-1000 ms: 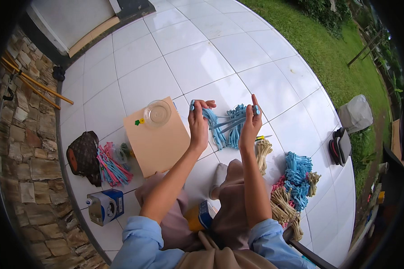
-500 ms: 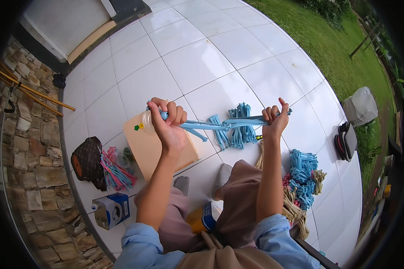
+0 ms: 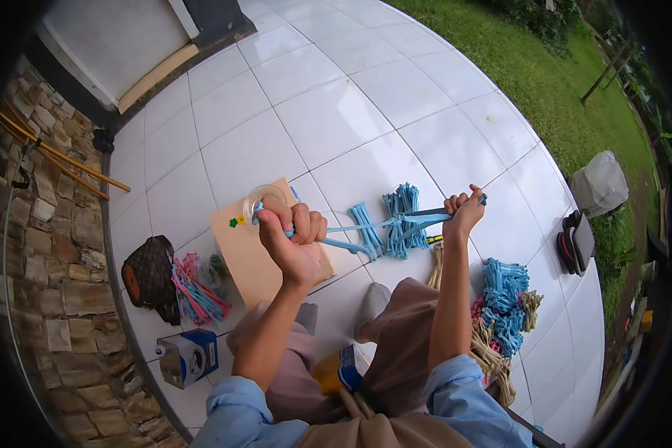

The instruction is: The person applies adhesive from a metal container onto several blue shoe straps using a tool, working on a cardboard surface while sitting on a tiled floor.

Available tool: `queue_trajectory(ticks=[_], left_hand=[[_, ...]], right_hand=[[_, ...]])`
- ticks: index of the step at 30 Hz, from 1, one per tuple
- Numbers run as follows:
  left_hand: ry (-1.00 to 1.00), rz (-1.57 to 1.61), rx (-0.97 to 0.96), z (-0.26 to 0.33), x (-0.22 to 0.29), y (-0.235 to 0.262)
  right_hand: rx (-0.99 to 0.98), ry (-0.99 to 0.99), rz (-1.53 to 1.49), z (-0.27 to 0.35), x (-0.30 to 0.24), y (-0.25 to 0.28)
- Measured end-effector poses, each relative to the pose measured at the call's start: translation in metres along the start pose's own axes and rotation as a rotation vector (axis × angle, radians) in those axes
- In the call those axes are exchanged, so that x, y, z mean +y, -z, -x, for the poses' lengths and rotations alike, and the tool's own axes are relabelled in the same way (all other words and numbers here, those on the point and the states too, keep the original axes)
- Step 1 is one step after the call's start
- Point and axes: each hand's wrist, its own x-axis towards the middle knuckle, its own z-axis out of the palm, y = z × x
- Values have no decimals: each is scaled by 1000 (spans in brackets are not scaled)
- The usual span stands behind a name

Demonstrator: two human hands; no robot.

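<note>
Light blue rubbery strips point(image 3: 340, 244) stretch between my two hands, spread apart in the middle. My left hand point(image 3: 293, 235) is closed in a fist around one end, above a pale peach board point(image 3: 235, 250). Around the other end, my right hand point(image 3: 463, 212) has its fingers curled, and a dark blue tip pokes out beside them. Beyond the strips, blue bundles with knobbed ends point(image 3: 403, 198) lie on the white tiles, along with a smaller bundle point(image 3: 364, 220). A clear round container point(image 3: 255, 196) shows partly behind my left hand.
On the left are a brown bag point(image 3: 146, 278), loose pink and blue strips point(image 3: 194, 290) and a blue-and-silver tin point(image 3: 188, 357). Blue bundles point(image 3: 505, 282) and beige bundles point(image 3: 488, 347) pile up on the right. A white sack point(image 3: 600, 183) stands near the grass, and a stone wall point(image 3: 75, 299) borders the left.
My left hand has moved down and right, and its fist has turned. My right hand has dropped slightly. The strips between them now spread wider apart.
</note>
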Motion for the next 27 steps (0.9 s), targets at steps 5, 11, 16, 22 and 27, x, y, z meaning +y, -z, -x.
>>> queue_trajectory(ticks=[5, 11, 16, 22, 27], left_hand=[[136, -46, -136, -6, -16, 4], [302, -1112, -535, 15, -74, 38], [508, -1428, -721, 28, -78, 35], [500, -1417, -899, 45, -59, 5], [540, -1351, -952, 45, -33, -10]], right_hand=[[-40, 29, 81, 5, 5, -2], [-455, 56, -56, 49, -15, -39], [-337, 61, -214, 30, -31, -27], [-64, 154, 13, -8, -21, 6], [-6, 169, 127, -14, 4, 13]])
